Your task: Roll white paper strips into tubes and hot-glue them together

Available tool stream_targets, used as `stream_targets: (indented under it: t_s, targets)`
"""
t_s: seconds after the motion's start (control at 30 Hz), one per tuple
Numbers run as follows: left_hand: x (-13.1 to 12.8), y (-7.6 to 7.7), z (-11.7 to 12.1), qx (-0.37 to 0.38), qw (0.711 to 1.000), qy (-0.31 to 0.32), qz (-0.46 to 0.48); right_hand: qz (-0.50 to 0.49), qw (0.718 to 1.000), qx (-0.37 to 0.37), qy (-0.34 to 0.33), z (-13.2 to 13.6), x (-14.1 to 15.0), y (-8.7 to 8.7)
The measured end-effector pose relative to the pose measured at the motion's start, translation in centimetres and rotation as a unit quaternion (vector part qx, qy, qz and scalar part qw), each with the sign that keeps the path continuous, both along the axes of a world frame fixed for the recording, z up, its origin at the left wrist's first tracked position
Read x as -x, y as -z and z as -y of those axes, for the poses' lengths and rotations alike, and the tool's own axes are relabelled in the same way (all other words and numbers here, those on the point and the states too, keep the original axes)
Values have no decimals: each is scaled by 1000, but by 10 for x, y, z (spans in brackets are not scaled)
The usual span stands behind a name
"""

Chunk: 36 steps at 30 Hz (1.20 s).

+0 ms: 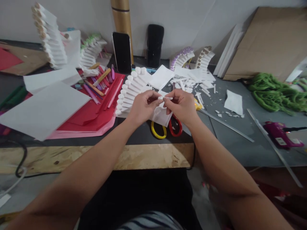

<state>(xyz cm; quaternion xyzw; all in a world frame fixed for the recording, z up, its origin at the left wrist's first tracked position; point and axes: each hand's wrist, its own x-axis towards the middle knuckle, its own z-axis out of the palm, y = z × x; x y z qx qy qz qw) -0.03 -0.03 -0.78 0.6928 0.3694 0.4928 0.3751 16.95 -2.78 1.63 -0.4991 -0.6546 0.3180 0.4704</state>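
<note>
My left hand [143, 106] and my right hand [181, 105] meet over the table's middle and pinch the two ends of a small rolled white paper tube [165, 98]. Both hands have their fingers closed on it. Under the hands lies a white paper sheet [160, 115]. Just left of the hands is a fan-shaped row of white paper tubes [130, 92]. Scissors with a yellow [158, 131] and a red [175, 126] handle loop lie below the hands.
Red and white paper sheets [45, 110] and coloured sticks [100, 81] lie at the left. Two phones [122, 52] lean on the wall. Green yarn [273, 91], a purple glue gun [280, 134], cardboard [266, 44] and long metal strips [225, 124] are at the right.
</note>
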Motion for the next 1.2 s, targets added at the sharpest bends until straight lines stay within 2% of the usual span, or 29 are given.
stream_targets:
  t_s: [0.17,0.47,0.67,0.73,0.8,0.9,0.97,1.07,1.2]
  targets:
    - [2,-2,1,37,998,23,35,13,998,-37,-48,1,-1,2]
    - [-1,-8,6,14,999,24,44,-64,997,15,-36,2,1,-4]
    - [-1,-2,2,17,998,28,49,24,999,-26,-29,4,1,-1]
    - [0,-2,2,-10,999,16,29,3,999,-5,-33,4,1,-2]
    - [1,-3,2,-52,999,0,2,-67,996,48,-28,2,0,-4]
    - [3,-4,3,-110,993,-2,-30,-159,977,142,-2,-2,-1,-9]
    - [4,-4,2,-134,990,2,-44,-179,967,181,-4,-4,-2,-10]
    - [4,-3,1,-162,984,-4,-68,-176,967,184,-20,-3,-1,-10]
    - [5,-3,0,-178,980,-9,-87,-165,978,124,-30,0,1,-8]
